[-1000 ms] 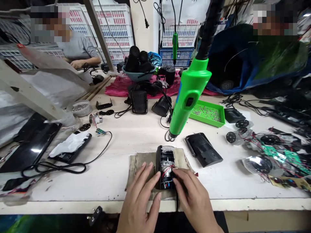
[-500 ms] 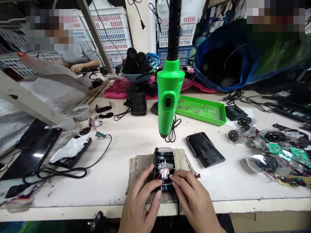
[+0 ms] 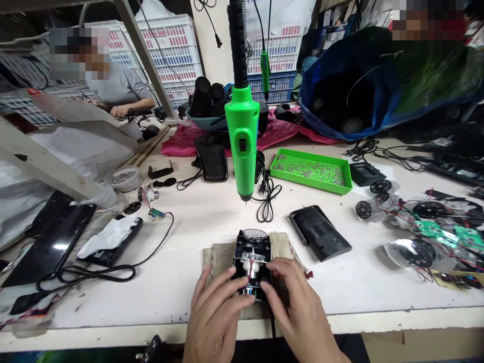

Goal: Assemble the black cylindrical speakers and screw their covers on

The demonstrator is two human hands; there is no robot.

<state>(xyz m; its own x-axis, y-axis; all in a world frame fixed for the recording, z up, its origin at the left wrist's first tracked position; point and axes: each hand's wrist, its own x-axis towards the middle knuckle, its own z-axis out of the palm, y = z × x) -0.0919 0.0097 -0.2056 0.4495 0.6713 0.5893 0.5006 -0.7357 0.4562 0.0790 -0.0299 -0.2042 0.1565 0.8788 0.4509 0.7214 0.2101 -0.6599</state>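
Note:
A black plastic housing (image 3: 252,267) lies open side up on a worn beige cloth pad (image 3: 219,257), with a metal part and red wires inside. My left hand (image 3: 215,315) grips its lower left side, and my right hand (image 3: 291,297) has its fingertips on the lower right side. My fingers hide the bottom of the housing. A matching black cover (image 3: 319,233) lies to the right of the pad, apart from my right hand. A green electric screwdriver (image 3: 242,141) hangs above the bench, beyond my hands.
A green tray of screws (image 3: 310,171) sits beyond the black cover. Circuit boards and wired parts (image 3: 431,237) lie at the right. Black panels (image 3: 53,242) and cables lie at the left. A person (image 3: 121,85) works at the back left, past a slanted post.
The housing has turned from lying on its side to open side up. The view has shifted, and the hanging screwdriver now appears more upright and further left.

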